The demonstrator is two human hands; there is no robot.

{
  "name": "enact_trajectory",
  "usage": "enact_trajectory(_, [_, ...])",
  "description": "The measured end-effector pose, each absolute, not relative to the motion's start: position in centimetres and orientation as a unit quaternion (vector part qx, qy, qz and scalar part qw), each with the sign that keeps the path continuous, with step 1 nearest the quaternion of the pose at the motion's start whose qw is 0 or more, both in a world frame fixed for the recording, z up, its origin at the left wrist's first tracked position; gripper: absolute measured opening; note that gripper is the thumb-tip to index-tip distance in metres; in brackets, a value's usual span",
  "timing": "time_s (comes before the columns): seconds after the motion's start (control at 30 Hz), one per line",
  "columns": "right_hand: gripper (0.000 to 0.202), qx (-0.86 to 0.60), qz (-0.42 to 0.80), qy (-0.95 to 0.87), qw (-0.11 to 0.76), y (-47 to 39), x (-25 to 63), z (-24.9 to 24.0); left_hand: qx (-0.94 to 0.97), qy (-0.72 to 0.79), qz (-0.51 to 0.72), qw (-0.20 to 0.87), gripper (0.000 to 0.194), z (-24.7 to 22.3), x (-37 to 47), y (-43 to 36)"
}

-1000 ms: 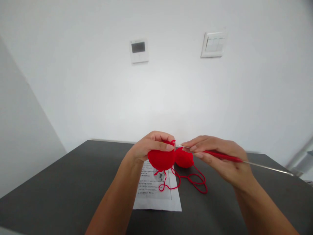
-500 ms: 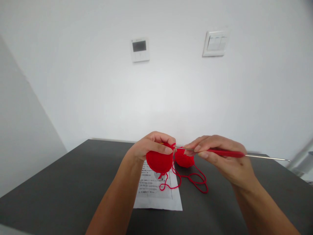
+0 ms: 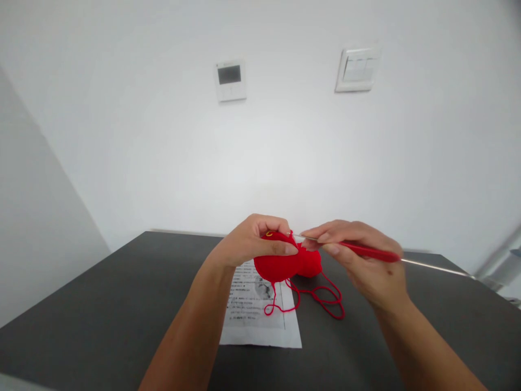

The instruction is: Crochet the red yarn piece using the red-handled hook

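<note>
Between the thumb and fingers of my left hand is a rounded red crochet piece, with a small yellow stitch marker at its upper edge. My right hand grips the red handle of a crochet hook. The hook's metal tip points left and meets red yarn at the piece's top right edge, by my left index finger. Behind the piece sits a red ball of yarn, partly covered by it. Loose yarn loops over the table below.
A printed paper sheet lies under my left hand on the dark table. Beyond the table's back edge rises a white wall, carrying a thermostat-like panel and a light switch. A greyish object stands at the far right.
The crochet piece has moved right and slightly up, now overlapping the yarn ball in view. My right hand has shifted a little left, and the hook slants more, its tip higher.
</note>
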State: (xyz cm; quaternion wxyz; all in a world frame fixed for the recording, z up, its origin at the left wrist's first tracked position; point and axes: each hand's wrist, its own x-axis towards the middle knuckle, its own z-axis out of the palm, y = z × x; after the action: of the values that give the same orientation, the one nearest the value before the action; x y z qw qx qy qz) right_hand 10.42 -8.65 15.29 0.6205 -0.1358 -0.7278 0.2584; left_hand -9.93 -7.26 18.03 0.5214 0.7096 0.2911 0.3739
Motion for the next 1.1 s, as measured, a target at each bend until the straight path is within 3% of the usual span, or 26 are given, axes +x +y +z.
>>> enact_trajectory(0.17, [0.018,-0.13,0.114,-0.786,0.594,-8.5,10.8,15.4,0.671,0.294,0.392,0.556,0.025,18.2,-9.5,-7.7])
enact_trajectory(0.47, [0.026,-0.128,0.051,-0.824,0.55,-8.3,11.0,15.5,0.65,0.322,0.409,0.554,0.022,18.6,-8.9,-8.5])
enact_trajectory(0.8, [0.019,-0.122,0.177,-0.757,0.618,-8.4,10.9,15.2,0.627,0.298,0.455,0.558,0.02,18.2,-9.0,-8.2])
enact_trajectory(1.1, [0.021,-0.103,0.239,-0.746,0.613,-8.4,11.1,15.1,0.656,0.301,0.473,0.506,0.016,18.7,-8.7,-9.0])
